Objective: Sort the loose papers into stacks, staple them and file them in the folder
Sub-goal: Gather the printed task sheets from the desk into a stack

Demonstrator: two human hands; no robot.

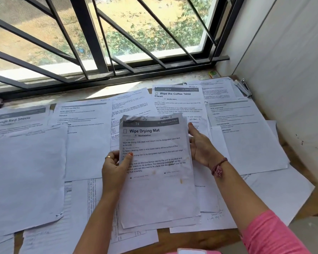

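Many loose papers [84,143] cover wooden table [191,239] below barred window [99,43].

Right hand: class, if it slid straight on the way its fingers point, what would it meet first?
The right hand points up the table toward the window. It would likely meet the Coffee Table sheet first, though its height above the papers is unclear.

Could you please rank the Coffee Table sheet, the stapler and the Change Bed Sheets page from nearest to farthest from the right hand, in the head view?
From the right hand:
1. Coffee Table sheet, just beyond it.
2. Stapler, far right corner by the wall.
3. Change Bed Sheets page, far left.
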